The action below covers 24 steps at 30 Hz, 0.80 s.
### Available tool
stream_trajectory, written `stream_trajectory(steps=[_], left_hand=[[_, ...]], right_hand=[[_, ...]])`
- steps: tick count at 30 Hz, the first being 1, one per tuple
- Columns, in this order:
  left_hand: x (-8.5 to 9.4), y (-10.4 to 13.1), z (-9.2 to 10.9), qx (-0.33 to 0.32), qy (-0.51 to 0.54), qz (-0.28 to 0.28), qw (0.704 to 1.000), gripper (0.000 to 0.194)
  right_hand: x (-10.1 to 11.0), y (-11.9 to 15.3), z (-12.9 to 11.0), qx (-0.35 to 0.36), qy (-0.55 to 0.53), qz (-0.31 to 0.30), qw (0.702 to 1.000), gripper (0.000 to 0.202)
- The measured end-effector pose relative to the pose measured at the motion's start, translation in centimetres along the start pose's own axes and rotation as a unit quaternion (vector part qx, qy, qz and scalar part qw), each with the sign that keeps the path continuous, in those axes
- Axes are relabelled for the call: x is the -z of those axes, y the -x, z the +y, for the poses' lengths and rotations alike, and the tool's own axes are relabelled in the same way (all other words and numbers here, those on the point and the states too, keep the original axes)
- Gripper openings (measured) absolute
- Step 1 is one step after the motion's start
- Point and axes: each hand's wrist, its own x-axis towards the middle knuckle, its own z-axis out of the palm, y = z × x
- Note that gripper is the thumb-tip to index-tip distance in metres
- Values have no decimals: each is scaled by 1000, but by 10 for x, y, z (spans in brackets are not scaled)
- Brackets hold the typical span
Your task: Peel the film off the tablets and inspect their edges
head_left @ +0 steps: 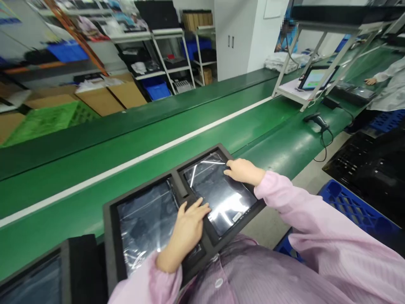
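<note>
left hand | right hand | both flat on bagged tablet edges

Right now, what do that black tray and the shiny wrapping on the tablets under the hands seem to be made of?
The black tray looks like matte foam: dull, thick-walled, with cut recesses. The wrapping looks like thin clear plastic film: glossy, creased, catching glare. Both hands, left and right, rest on it.

factory line | green conveyor | stock shelves
</note>
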Motion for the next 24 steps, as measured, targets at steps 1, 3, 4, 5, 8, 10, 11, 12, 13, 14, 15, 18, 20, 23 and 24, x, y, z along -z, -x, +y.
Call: stream_trajectory(steps=[1, 3, 4, 5, 8, 10, 11, 12, 13, 14, 15, 18, 20, 23, 24], left_hand=[[-1, 4, 10, -1, -28, 5, 1000, 45], [-4, 11, 27, 1, -62, 7, 998, 41], [-5, 15, 32, -2, -67, 3, 998, 39], [-6, 19, 36, -7, -66, -2, 998, 37], [-4, 31, 35, -24, -33, -26, 999, 36], [2, 40, 32, -28, 8, -56, 998, 44], [6, 45, 31, -27, 29, -71, 997, 50], [12, 51, 30, -23, 50, -84, 995, 56], [18, 58, 28, -18, 68, -93, 993, 62], [24, 65, 26, -11, 84, -97, 992, 64], [30, 74, 22, -4, 98, -96, 991, 66], [41, 105, -1, 39, 153, -42, 986, 63], [40, 125, -24, 93, 205, 39, 974, 58], [31, 146, -56, 165, 309, 181, 919, 51], [28, 150, -64, 183, 344, 233, 891, 50]], right_hand=[[-8, 4, -11, -13, 49, 27, 998, 36], [-23, 8, -30, -37, 64, 56, 996, 45], [-28, 7, -37, -52, 65, 68, 994, 49], [-32, 5, -41, -71, 64, 82, 992, 52], [-30, -4, -43, -128, 33, 109, 985, 52], [-22, -8, -37, -140, -12, 98, 985, 47], [-18, -8, -34, -132, -44, 87, 986, 41], [-15, -6, -31, -116, -83, 73, 987, 34], [-12, -3, -29, -94, -122, 60, 986, 28], [-9, 1, -27, -70, -157, 49, 984, 24], [-7, 6, -27, -50, -199, 41, 978, 23], [3, 21, -35, -7, -378, 53, 924, 30], [15, 29, -48, 18, -492, 77, 867, 39], [26, 36, -78, 31, -551, 117, 826, 41], [24, 37, -91, 28, -557, 129, 820, 41]])
